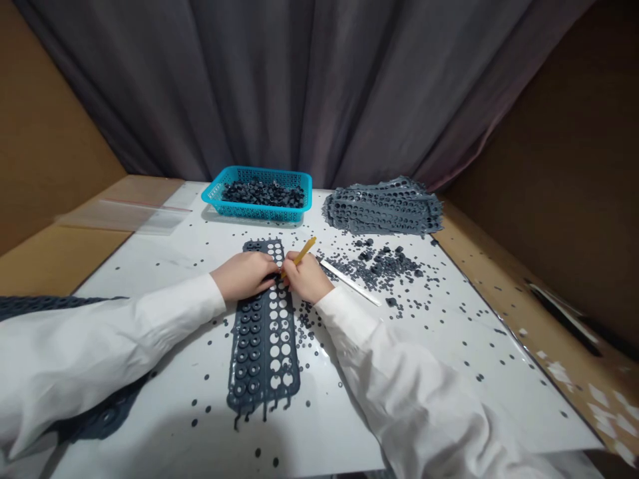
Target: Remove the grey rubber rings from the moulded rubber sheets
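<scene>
Grey curtain behind, brown board walls either side, white sheet over the bench (pixel 449 346). Item: right hand (pixel 305 277), fingers clenched on a yellow stick (pixel 301 254), held like a pen, its tip down at the rubber strip (pixel 263 332) and its free end slanting up and away to the right. Item: left hand (pixel 244 274), fingers spread flat, pressing the strip's far half; grasping nothing. The strip lies directly under both hands, long axis running away from the person; its right columns show as open holes, its left columns are filled with dark rings. Both hands equally near. Beyond: loose dark rings (pixel 384 263), white flat stick (pixel 349 282), stack of punched strips (pixel 384 206), blue basket (pixel 259 193) of rings, clear bag (pixel 124 214). No writing legible.
</scene>
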`<state>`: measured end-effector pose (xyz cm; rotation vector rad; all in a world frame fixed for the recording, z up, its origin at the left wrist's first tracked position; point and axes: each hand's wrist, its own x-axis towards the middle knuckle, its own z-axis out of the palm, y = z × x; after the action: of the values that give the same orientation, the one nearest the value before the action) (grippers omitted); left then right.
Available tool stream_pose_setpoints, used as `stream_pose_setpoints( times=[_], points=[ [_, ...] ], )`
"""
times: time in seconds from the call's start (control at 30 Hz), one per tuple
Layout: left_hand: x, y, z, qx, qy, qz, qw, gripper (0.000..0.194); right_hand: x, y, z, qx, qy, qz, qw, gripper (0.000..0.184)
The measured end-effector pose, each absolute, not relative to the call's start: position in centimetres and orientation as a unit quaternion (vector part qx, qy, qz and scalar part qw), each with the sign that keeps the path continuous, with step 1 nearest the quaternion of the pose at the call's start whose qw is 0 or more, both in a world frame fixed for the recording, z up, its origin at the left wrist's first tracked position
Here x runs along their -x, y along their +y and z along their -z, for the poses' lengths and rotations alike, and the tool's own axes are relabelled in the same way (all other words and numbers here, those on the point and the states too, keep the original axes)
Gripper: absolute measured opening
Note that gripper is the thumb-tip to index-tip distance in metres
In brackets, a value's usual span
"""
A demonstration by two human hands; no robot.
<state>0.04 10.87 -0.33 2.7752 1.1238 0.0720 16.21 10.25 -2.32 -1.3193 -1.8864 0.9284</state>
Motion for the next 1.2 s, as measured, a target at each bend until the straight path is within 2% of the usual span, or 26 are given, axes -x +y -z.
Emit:
stream_pose_setpoints(
  times=[0.13,0.27,0.4,0.47,0.53,0.63,0.73,0.87,0.97,1.2],
  points=[
    [0.0,10.8,0.8,-0.947,0.32,0.001,0.007,0.019,-16.1,10.1,2.2,0.509,-0.716,-0.354,0.319,0.023],
    [1.0,11.1,1.9,-0.959,0.277,-0.056,-0.012,0.021,-15.9,9.7,1.6,0.527,-0.742,-0.303,0.283,0.022],
    [2.1,11.3,2.1,-0.89,0.383,-0.229,0.093,0.022,-15.7,9.4,1.2,0.54,-0.756,-0.263,0.26,0.021],
    [2.5,11.5,1.7,-0.824,0.449,-0.304,0.165,0.021,-15.7,9.4,1.3,0.535,-0.751,-0.281,0.264,0.022],
    [2.7,11.8,1.3,-0.78,0.476,-0.325,0.243,0.023,-15.9,9.8,1.6,0.522,-0.736,-0.326,0.282,0.022],
    [2.6,12.1,1.3,-0.792,0.461,-0.266,0.299,0.023,-16.2,10.5,2.5,0.513,-0.678,-0.409,0.333,0.021],
    [2.2,12.2,1.4,-0.834,0.442,-0.208,0.256,0.021,-16.5,11.1,3.3,0.508,-0.617,-0.467,0.378,0.019],
    [1.6,12.4,1.3,-0.873,0.412,-0.163,0.205,0.018,-16.3,11.2,3.9,0.493,-0.605,-0.492,0.386,0.018],
    [1.2,12.7,0.9,-0.896,0.393,-0.118,0.171,0.017,-16.1,11.0,3.8,0.503,-0.616,-0.476,0.376,0.019],
    [0.0,13.7,0.3,-0.937,0.338,-0.016,0.083,0.011,-15.7,10.6,2.4,0.531,-0.695,-0.34,0.345,0.022]
  ],
)
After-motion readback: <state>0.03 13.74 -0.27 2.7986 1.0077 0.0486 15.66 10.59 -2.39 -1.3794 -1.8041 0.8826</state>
